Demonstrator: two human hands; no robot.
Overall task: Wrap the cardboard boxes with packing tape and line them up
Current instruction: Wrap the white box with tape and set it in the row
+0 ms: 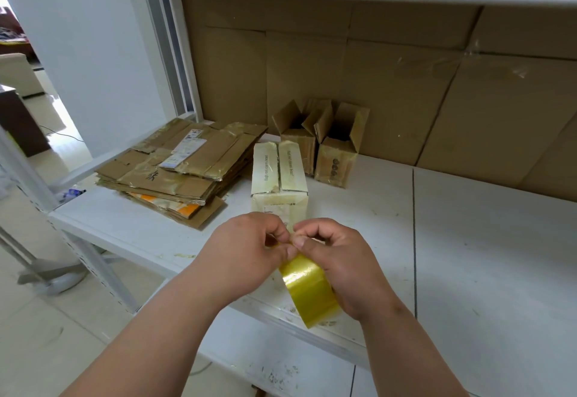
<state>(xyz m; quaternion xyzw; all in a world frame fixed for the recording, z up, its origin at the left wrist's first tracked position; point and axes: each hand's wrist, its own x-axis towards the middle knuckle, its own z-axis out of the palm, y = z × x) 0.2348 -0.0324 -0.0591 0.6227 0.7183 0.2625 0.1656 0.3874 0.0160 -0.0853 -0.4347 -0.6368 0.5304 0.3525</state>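
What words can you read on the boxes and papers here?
"High end customs brand", or close to it: small, partly blurred print running along each of the two top flaps of the pale box.
One dark handwritten character on the stack of flattened cardboard: not clear enough to name.
White shipping labels on that stack: print too small to read.
Dark round marks on the open brown box: blurred, unreadable.
Yellow tape roll: no text.

— What sits on the white bench [468,240] at its left end?
— A stack of flattened cartons [178,171].
— And behind?
— Brown cardboard sheets [390,84] line the back wall. A grey fan base [59,281] rests on the tiled floor [46,334].
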